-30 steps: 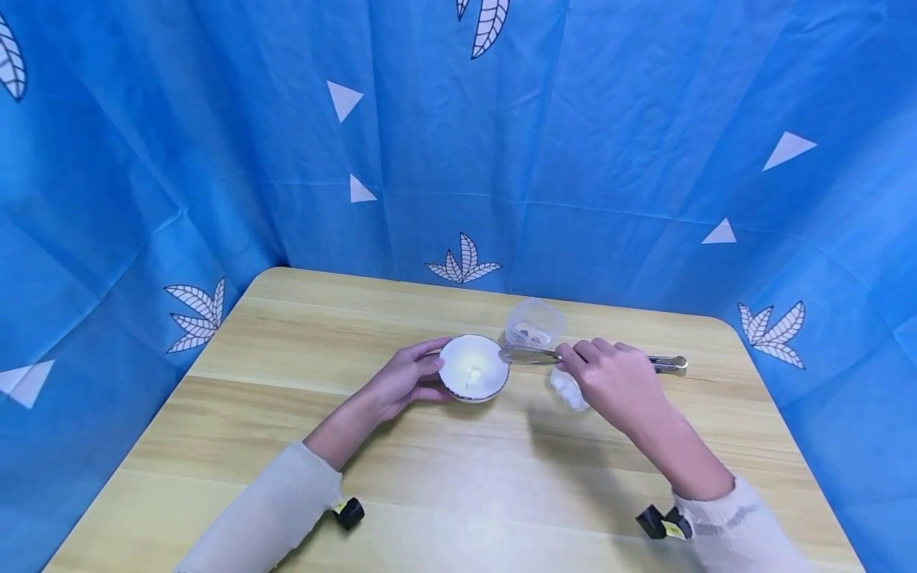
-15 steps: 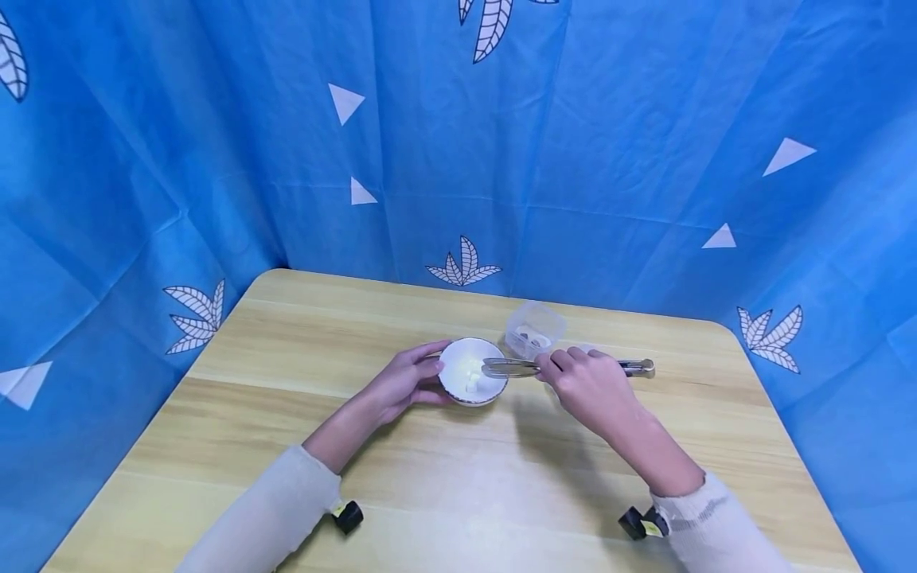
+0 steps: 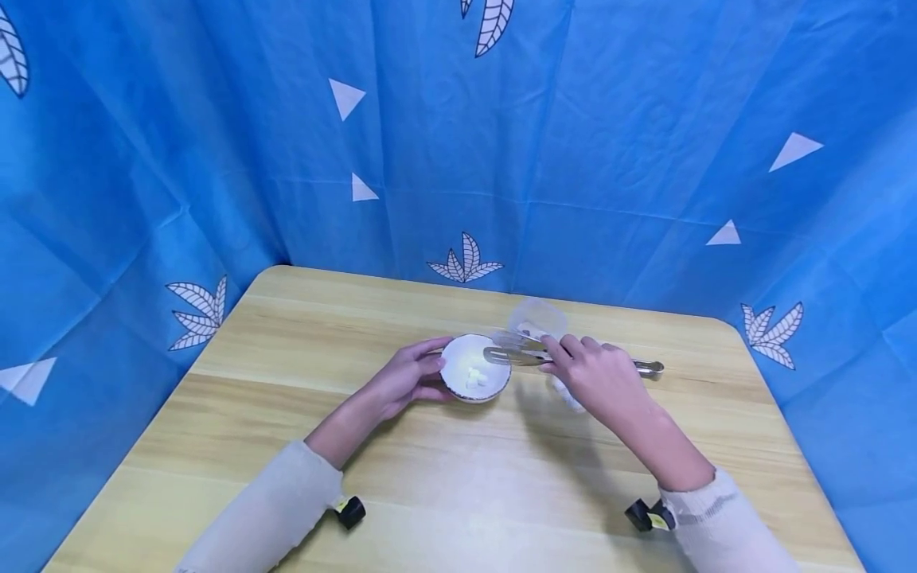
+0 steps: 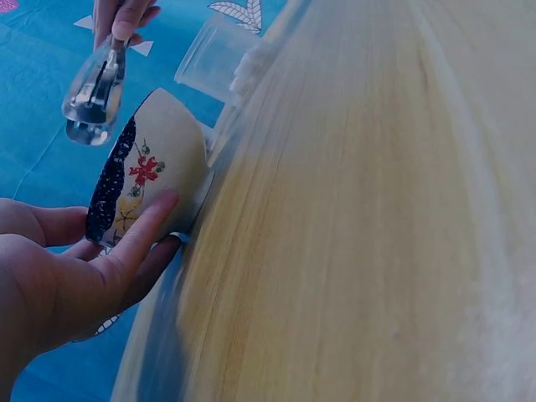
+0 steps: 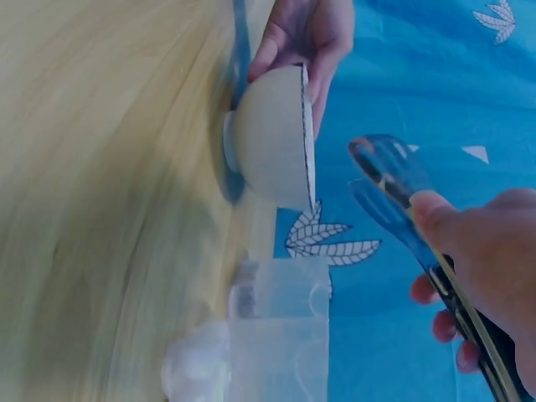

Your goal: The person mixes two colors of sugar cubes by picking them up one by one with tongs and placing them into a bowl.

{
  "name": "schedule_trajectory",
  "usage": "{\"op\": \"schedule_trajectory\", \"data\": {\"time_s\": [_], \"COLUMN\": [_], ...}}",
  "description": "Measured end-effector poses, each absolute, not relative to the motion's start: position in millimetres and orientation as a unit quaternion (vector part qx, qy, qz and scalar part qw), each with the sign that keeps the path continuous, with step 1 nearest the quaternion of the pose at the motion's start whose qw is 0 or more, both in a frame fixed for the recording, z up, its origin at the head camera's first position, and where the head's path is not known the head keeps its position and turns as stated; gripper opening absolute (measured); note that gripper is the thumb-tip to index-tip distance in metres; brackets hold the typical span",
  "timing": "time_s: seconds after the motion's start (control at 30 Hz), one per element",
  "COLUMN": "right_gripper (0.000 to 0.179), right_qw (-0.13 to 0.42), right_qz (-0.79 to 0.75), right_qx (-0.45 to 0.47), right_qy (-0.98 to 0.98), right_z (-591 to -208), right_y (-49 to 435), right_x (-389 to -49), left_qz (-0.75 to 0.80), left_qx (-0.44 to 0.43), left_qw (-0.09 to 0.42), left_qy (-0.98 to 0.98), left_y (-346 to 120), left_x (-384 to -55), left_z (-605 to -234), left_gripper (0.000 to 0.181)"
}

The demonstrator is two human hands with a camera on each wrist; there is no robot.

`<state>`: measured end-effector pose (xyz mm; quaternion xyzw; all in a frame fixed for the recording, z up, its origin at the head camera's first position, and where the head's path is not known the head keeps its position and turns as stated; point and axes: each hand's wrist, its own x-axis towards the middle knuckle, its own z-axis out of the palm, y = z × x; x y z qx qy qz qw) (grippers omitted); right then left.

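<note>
Toward the far edge of the table, the left hand, fingers curled, grips the bowl, while rightward the right hand clasps tongs parted above its rim.

I can read no word, number or brand anywhere. In the head view, the black camera on my left arm carries a yellow tag, but it is too small for me to make out anything on it. The second camera, on my right arm, has its own yellow label, a little more in view, and whatever it bears is too small and blurred to read. Grey marks run across my right cuff; I cannot tell whether they are lettering or only a pattern.
</note>
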<state>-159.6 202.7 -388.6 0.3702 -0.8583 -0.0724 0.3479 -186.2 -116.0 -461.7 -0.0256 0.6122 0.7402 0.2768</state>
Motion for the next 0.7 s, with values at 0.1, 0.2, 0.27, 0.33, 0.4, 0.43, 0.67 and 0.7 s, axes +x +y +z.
{"op": "schedule_trajectory", "data": {"time_s": [0.1,0.2,0.27,0.33,0.4,0.43,0.67,0.7], "right_gripper": [0.047,0.042,0.042,0.041,0.036,0.032,0.026,0.027], "right_qw": [0.324,0.282,0.257,0.236,0.22,0.215,0.221,0.222], "right_qz": [-0.05,-0.021,-0.003,0.017,0.03,0.034,0.016,0.015], "right_qx": [0.364,0.356,0.349,0.34,0.328,0.321,0.291,0.288], "right_qy": [-0.872,-0.891,-0.901,-0.91,-0.918,-0.922,-0.931,-0.931], "right_z": [-387,-384,-379,-374,-369,-367,-356,-355], "right_y": [209,215,220,225,230,232,255,258], "right_x": [-159,-158,-158,-157,-157,-157,-151,-151], "left_qz": [0.741,0.744,0.744,0.745,0.745,0.745,0.744,0.743], "left_qx": [-0.025,-0.028,-0.027,-0.029,-0.032,-0.032,-0.029,-0.029], "left_qw": [0.278,0.278,0.277,0.276,0.275,0.274,0.276,0.277], "left_qy": [0.61,0.608,0.607,0.606,0.606,0.607,0.608,0.608], "left_y": [-115,-114,-114,-114,-115,-115,-114,-114], "left_x": [-187,-187,-187,-187,-187,-187,-187,-187], "left_z": [-463,-463,-462,-462,-461,-461,-461,-461], "left_gripper": [0.055,0.055,0.054,0.054,0.054,0.054,0.054,0.054]}}
